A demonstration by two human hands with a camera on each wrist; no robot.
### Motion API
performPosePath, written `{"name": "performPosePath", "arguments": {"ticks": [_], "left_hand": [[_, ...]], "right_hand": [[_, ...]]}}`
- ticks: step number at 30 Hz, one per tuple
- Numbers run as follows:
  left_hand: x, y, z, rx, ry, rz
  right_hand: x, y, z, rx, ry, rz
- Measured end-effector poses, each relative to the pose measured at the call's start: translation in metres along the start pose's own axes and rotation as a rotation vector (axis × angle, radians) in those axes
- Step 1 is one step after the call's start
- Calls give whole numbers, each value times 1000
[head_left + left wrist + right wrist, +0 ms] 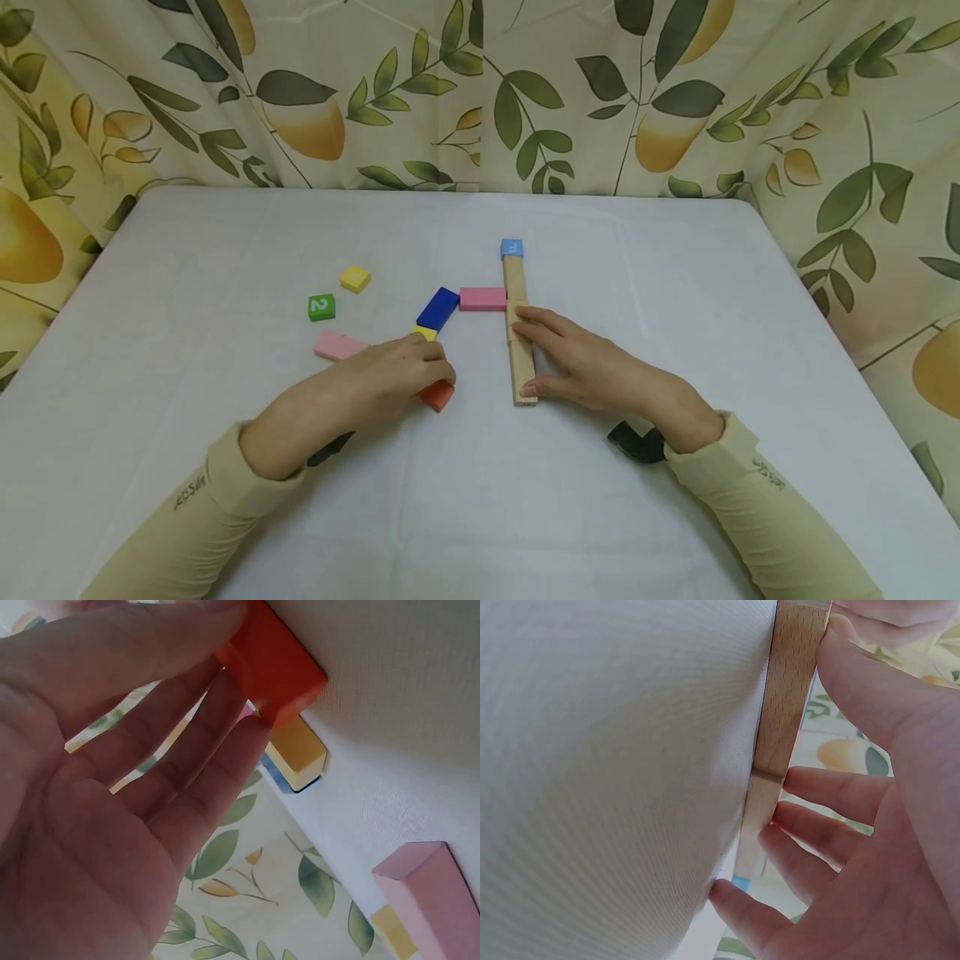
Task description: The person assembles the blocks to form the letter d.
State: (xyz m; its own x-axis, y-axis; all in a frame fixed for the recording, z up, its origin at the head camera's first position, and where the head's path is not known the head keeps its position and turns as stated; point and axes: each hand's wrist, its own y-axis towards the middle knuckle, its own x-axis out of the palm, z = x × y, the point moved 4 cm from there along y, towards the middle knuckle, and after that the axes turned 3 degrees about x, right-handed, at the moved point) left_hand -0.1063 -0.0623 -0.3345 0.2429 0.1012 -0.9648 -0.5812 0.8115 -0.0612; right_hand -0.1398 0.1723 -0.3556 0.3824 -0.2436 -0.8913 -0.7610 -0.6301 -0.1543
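In the head view my left hand (378, 375) holds an orange-red block (439, 397) between thumb and fingers, just below a yellow block (425, 332) that it partly covers. A dark blue block (438, 308) slants up from the yellow one to a pink block (482, 299). This pink block meets a straight row of plain wooden blocks (522, 371), topped by a light blue block (512, 247) with a white mark. My right hand (592, 358) touches the row, thumb at its near end and fingers spread along the wooden blocks (787, 697).
Left of my left hand lie a light pink block (339, 344), a green block (322, 307) marked 2, and another yellow block (356, 278). A white cloth covers the table (637, 533); a leaf-patterned curtain (420, 92) hangs behind it.
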Motion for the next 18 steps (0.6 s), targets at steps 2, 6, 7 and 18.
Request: {"name": "performPosePath", "arguments": {"ticks": [2, 6, 7, 18], "left_hand": [[-1, 0, 0, 6, 7, 8], [-1, 0, -1, 11, 13, 14], [-1, 0, -2, 13, 13, 14], [-3, -2, -4, 34, 3, 55]], "right_hand": [[0, 0, 0, 0, -2, 1], [0, 0, 0, 2, -4, 1], [0, 0, 1, 2, -5, 1], [1, 1, 2, -7, -9, 6]]}}
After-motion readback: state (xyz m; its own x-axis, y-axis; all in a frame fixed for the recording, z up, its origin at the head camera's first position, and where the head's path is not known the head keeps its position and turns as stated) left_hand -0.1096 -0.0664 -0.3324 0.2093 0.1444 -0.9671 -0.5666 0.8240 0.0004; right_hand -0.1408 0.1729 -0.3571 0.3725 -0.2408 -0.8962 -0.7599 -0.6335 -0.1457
